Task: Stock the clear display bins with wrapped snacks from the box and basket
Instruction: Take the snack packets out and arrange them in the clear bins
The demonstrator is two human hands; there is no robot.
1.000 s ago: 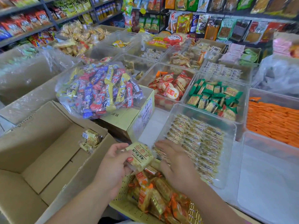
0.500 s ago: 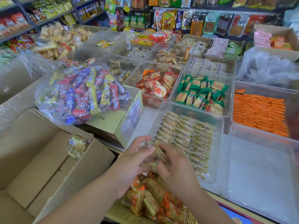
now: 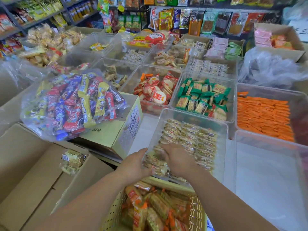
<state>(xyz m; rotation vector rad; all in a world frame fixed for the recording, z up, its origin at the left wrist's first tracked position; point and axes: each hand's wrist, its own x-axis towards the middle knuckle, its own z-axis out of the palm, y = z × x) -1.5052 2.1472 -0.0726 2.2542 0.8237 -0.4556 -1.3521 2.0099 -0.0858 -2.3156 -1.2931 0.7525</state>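
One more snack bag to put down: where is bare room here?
The empty clear bin in front of the orange packets is bare; so is the white strip between the yellow carton and the half-filled bin. The basket and green-packet bin are crowded.

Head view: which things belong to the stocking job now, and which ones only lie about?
Job: left hand, right hand, wrapped snacks, their clear bin, basket, cardboard box.
Lying about: bag of colourful bars, green packets, orange packets.

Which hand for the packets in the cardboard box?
Likely left: left hand at the clear bin's left edge, nearer the packets in the cardboard box; right hand lies over the bin.
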